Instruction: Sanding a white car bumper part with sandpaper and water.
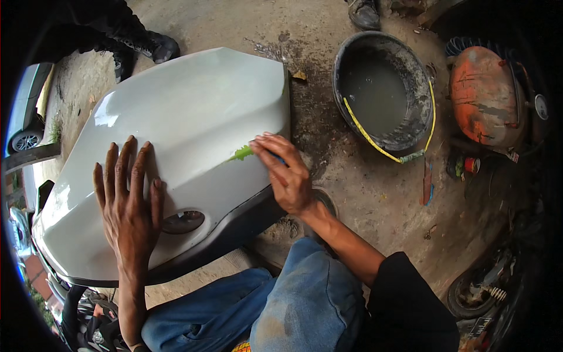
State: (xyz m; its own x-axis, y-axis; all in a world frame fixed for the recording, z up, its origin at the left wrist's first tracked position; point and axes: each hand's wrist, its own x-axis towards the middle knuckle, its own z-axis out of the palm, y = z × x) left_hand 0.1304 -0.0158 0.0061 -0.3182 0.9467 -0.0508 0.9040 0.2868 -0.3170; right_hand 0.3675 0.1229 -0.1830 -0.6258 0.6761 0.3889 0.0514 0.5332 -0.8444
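Careful, your left hand (129, 214) is spread on the white painted panel (196, 108) left of the water bucket (417, 82), but your right hand (288, 176), fingers bunched, can't tell on what, could scratch around that green patch (241, 154) by pressing unevenly.

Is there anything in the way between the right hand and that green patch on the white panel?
Nothing visible: the right hand has its fingertips at the right end of the green patch. The left hand rests on the panel well to the left, out of the way.
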